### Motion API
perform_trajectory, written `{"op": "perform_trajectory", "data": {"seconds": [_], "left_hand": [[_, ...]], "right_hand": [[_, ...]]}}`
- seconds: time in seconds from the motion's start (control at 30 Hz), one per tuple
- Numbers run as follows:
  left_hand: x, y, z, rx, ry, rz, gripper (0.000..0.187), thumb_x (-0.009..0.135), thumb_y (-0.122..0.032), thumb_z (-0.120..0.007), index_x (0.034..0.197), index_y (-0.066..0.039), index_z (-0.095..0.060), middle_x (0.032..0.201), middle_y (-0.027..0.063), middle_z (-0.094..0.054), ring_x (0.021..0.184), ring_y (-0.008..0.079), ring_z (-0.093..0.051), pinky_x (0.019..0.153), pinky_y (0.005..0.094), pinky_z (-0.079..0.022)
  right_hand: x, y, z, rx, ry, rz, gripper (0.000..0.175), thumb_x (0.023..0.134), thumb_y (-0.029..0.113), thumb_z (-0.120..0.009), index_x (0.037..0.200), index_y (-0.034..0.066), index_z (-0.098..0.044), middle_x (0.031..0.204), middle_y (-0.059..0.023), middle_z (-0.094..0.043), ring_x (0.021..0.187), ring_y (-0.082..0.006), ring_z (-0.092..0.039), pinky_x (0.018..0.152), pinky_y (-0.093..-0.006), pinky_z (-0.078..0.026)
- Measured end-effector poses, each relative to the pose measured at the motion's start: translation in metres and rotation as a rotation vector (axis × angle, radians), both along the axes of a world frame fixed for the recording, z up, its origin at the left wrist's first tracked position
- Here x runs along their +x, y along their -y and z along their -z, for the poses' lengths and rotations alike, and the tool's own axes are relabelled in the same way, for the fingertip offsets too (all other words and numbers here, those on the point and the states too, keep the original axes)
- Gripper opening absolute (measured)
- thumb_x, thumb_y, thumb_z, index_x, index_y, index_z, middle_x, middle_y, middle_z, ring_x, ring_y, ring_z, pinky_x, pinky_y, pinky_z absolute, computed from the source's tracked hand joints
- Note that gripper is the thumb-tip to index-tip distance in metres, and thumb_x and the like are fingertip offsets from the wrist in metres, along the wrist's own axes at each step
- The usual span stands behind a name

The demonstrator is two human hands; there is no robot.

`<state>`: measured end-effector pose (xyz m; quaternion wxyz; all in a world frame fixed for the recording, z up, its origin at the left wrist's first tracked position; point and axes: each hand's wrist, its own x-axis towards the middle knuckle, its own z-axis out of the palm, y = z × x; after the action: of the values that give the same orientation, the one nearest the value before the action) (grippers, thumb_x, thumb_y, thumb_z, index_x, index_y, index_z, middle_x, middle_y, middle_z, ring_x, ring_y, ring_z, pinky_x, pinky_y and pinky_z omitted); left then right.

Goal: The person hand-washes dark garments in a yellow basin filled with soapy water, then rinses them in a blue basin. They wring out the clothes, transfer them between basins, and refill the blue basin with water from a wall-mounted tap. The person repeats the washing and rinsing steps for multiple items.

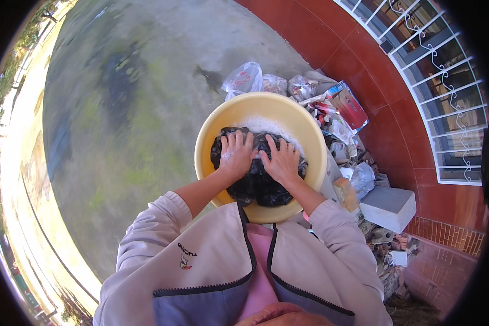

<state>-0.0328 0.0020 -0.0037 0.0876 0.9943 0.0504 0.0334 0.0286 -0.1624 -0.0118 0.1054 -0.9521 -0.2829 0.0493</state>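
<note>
A round yellow plastic basin [318, 157] stands right before me, with a wet black garment or cloth [252, 185] bunched up inside it. White suds [265, 123] lie along the cloth's far side. My left hand [236, 155] presses down on the left part of the cloth, its fingers apart and foam on its back. On the right part rests my right hand [283, 161], fingers also spread, its thumb close to the left hand. Whether any cloth is gripped under the palms is hidden.
Plastic bags [244, 79] sit beyond the basin. To the right lie a red box [350, 108], loose litter, a brick [344, 193] and a pale block [389, 205], along a red tiled wall [346, 65] with a white-barred window. Stained concrete [146, 122] spreads on the left.
</note>
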Motion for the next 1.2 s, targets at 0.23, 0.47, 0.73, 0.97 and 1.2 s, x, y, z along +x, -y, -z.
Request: {"op": "perform_trajectory", "data": {"seconds": [0.23, 0.47, 0.73, 0.97, 1.2], "left_hand": [[0.073, -0.017, 0.048, -0.019, -0.056, 0.083, 0.030, 0.093, -0.035, -0.060, 0.101, -0.006, -0.062, 0.090, 0.0160, -0.064, 0.091, 0.0333, -0.065, 0.084, 0.0468, -0.049], [0.087, -0.021, 0.029, -0.244, -0.098, -0.099, 0.048, 0.096, -0.046, -0.055, 0.084, -0.003, -0.070, 0.081, 0.0238, -0.070, 0.081, 0.0368, -0.070, 0.078, 0.0495, -0.053], [0.064, -0.059, -0.014, -1.140, 0.177, -0.424, 0.056, 0.097, -0.052, -0.052, 0.090, 0.002, -0.069, 0.070, 0.0112, -0.063, 0.073, 0.0236, -0.064, 0.074, 0.0402, -0.048], [-0.022, -0.040, -0.049, -0.289, 0.004, 0.006, 0.059, 0.094, -0.050, -0.059, 0.140, -0.013, -0.053, 0.150, 0.0239, -0.038, 0.137, 0.0436, -0.035, 0.112, 0.0527, -0.029], [-0.044, 0.020, -0.007, 0.013, -0.125, -0.043, 0.062, 0.092, -0.022, -0.056, 0.149, -0.010, -0.038, 0.145, 0.0257, -0.042, 0.134, 0.0464, -0.038, 0.103, 0.0676, -0.029]], "right_hand": [[0.062, -0.017, 0.044, 0.093, 0.014, 0.086, 0.037, 0.093, 0.044, -0.055, 0.107, 0.0106, -0.062, 0.083, -0.0197, -0.067, 0.079, -0.0395, -0.066, 0.072, -0.0537, -0.048], [0.067, -0.017, 0.045, 0.231, -0.054, 0.223, 0.038, 0.096, 0.043, -0.054, 0.094, 0.0076, -0.068, 0.083, -0.0217, -0.069, 0.081, -0.0393, -0.067, 0.069, -0.0522, -0.051], [0.036, -0.015, -0.028, 0.890, 0.050, -0.003, 0.019, 0.091, 0.020, -0.069, 0.095, 0.0014, -0.071, 0.086, -0.0119, -0.070, 0.081, -0.0327, -0.065, 0.077, -0.0383, -0.050], [-0.038, 0.035, -0.089, 0.591, -0.058, -0.290, 0.027, 0.088, 0.027, -0.070, 0.108, 0.0094, -0.070, 0.110, -0.0119, -0.063, 0.108, -0.0324, -0.058, 0.096, -0.0423, -0.044], [-0.029, 0.013, -0.015, 0.180, 0.208, -0.167, 0.048, 0.094, 0.038, -0.057, 0.136, 0.0149, -0.056, 0.133, -0.0280, -0.051, 0.119, -0.0381, -0.051, 0.098, -0.0493, -0.038]]}}
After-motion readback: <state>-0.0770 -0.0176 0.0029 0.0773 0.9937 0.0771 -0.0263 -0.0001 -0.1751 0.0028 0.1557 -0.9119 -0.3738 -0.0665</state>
